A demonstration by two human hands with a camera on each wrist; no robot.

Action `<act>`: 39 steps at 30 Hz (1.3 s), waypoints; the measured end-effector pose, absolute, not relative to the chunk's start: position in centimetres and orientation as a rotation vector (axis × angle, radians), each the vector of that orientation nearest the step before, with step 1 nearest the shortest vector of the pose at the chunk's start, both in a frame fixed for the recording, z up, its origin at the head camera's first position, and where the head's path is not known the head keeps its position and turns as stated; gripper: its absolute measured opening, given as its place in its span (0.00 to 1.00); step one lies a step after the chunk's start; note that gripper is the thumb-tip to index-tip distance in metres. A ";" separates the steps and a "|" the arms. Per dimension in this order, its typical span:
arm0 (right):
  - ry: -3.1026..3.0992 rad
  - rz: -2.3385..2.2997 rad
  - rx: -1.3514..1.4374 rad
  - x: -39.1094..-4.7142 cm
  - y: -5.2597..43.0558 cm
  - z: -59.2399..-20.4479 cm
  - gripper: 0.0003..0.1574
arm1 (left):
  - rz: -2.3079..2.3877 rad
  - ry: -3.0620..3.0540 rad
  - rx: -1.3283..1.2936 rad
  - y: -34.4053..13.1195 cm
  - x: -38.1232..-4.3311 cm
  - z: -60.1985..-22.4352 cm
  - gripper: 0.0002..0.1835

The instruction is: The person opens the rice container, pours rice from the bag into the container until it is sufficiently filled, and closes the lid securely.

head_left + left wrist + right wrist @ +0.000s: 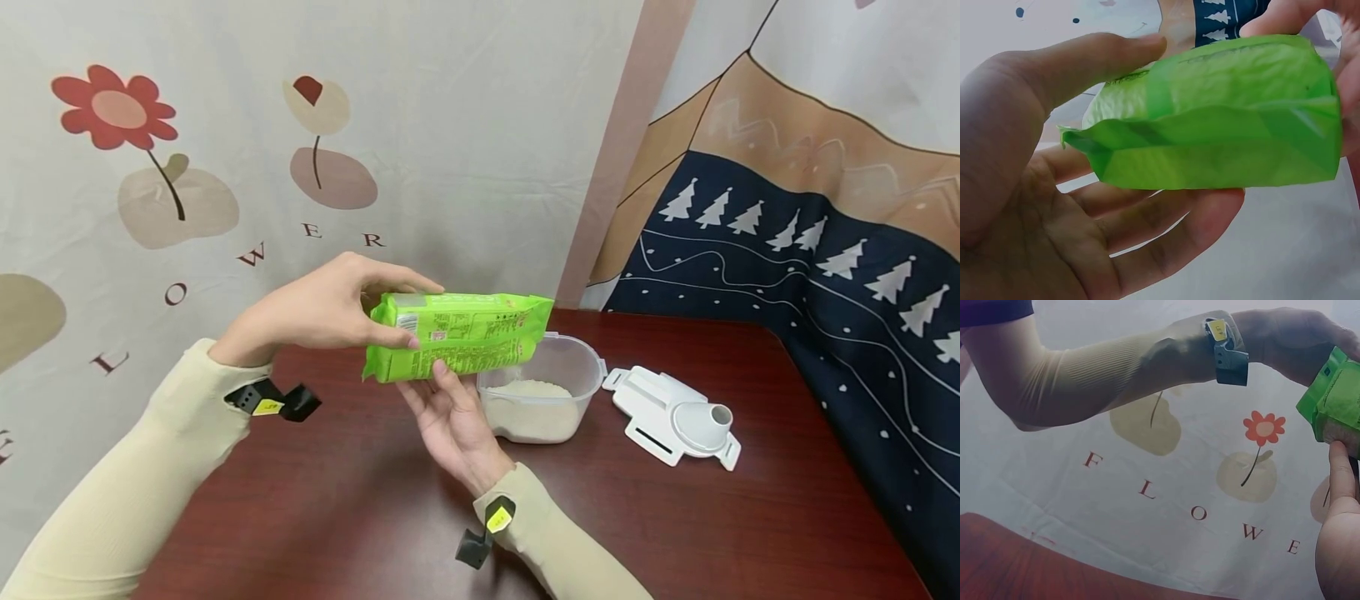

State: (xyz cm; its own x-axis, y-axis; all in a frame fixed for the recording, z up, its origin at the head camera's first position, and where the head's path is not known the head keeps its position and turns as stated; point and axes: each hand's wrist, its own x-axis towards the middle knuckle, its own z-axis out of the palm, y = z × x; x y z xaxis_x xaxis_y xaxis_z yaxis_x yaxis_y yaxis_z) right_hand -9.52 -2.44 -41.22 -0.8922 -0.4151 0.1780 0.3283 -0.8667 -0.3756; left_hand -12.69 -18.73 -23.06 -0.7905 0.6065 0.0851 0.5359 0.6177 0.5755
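Observation:
A bright green printed plastic bag (461, 333) is held on its side above the table, one end over a clear plastic container (588, 371). White grains that look like rice (532, 408) fill the container's lower part. My left hand (330, 304) grips the bag's left end, thumb on the near face; the left wrist view shows that folded end of the green bag (1216, 150) between thumb and fingers. From below, my right hand (461, 425) holds the bag, its thumb against the near face. Part of the right hand (1341, 531) shows beneath the bag in the right wrist view.
A white lid (667, 417) with a round spout lies right of the container on the dark red table (337, 500). Behind hangs a pale cloth (465, 150) with flower prints, and at the right a dark blue cloth (720, 258) with white trees.

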 end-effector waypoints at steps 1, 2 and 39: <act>0.477 -2.686 -0.362 -9.5 -2.5 -41.2 0.31 | 0.909 2.725 0.963 -18.7 -12.7 -23.1 0.28; 0.476 -2.686 -0.367 -9.5 -2.5 -41.2 0.31 | 0.908 2.732 0.967 -18.7 -12.7 -23.1 0.28; 0.398 -2.694 -0.480 -10.1 -2.5 -41.2 0.29 | 0.974 2.828 0.937 -18.4 -13.1 -23.4 0.22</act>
State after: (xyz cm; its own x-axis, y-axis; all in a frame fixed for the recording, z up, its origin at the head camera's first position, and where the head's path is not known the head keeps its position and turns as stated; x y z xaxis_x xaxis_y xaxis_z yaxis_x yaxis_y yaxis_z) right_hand -10.05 -2.46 -41.19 -0.8720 -0.4060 0.2735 0.3095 -0.8901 -0.3344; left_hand -13.13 -18.39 -23.36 -0.8211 0.5420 0.1791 0.5373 0.6279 0.5630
